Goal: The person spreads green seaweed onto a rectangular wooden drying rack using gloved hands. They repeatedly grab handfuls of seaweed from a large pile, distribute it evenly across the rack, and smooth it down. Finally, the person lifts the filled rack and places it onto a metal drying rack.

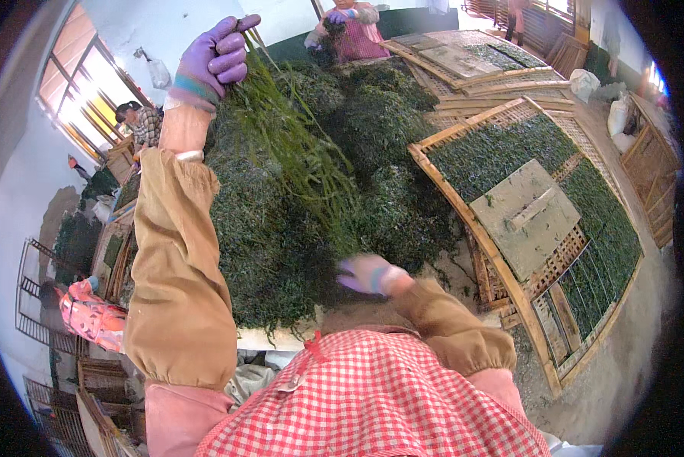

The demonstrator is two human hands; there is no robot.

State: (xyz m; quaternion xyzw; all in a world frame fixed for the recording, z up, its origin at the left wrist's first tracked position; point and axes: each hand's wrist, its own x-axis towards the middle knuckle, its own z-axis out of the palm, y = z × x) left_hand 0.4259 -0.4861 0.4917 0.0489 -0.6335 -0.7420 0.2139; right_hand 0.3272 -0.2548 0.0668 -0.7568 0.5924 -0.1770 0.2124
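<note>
My left hand, in a purple rubber-coated glove, is raised at the upper left and closed around the top of a bunch of long green strands, which look like seaweed or grass. The strands hang slanting down to the right, over a big dark green heap of similar plant matter. Low at the heap's near edge is my right hand, gloved and blurred, beside the lower ends of the strands. Its fingers look stretched out, with nothing visible in them.
Right of the heap lies a wooden-framed lattice tray spread with green matter, a flat board with a handle on it. More trays are stacked behind. A co-worker stands across the heap; others work at the left.
</note>
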